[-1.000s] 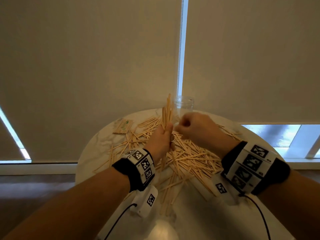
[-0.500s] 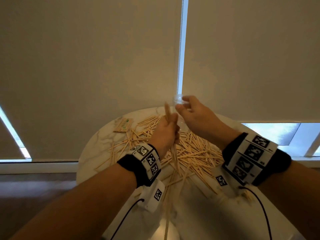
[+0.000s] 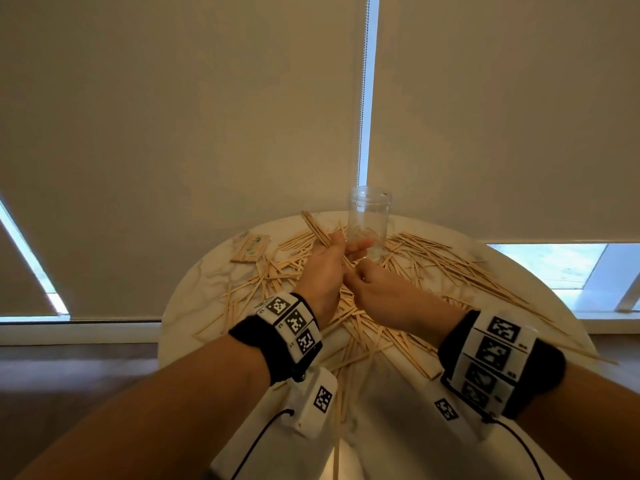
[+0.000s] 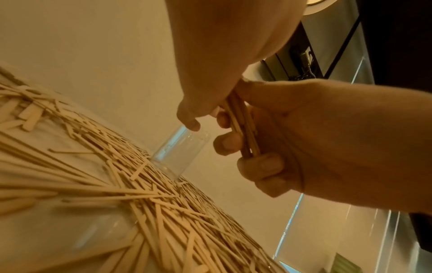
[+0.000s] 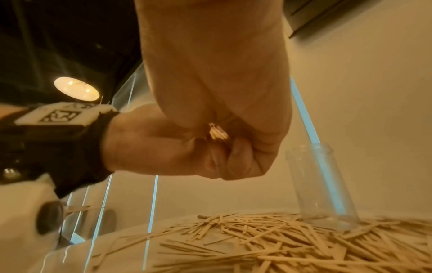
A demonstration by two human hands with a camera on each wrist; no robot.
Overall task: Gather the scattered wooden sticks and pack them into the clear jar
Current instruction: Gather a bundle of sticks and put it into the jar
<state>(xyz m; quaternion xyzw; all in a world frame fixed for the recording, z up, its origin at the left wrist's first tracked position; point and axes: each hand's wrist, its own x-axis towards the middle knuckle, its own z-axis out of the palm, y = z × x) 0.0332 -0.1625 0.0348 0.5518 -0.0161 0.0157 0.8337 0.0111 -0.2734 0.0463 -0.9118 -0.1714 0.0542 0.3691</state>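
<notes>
A clear jar (image 3: 369,220) (image 5: 322,184) stands upright and uncovered at the back of the round white table (image 3: 207,282). Thin wooden sticks (image 3: 277,271) (image 4: 117,175) (image 5: 280,240) lie scattered over the tabletop around it. Just in front of the jar, my left hand (image 3: 322,268) (image 5: 151,147) holds a bundle of sticks (image 3: 313,225) (image 4: 243,125) that leans up and to the left. My right hand (image 3: 370,289) (image 4: 304,138) (image 5: 222,92) is curled round the bundle's lower end, fist against my left palm. The stick ends (image 5: 217,133) show inside the fist.
A flat packet of wider wooden pieces (image 3: 249,249) lies at the table's back left. Long skewers (image 3: 571,344) reach over the right edge. Roller blinds (image 3: 173,133) hang close behind the table. Dark floor (image 3: 69,375) lies to the left.
My right hand has come down from the jar's rim to the bundle's lower end. The bundle, upright before, now tilts left. The jar stands free.
</notes>
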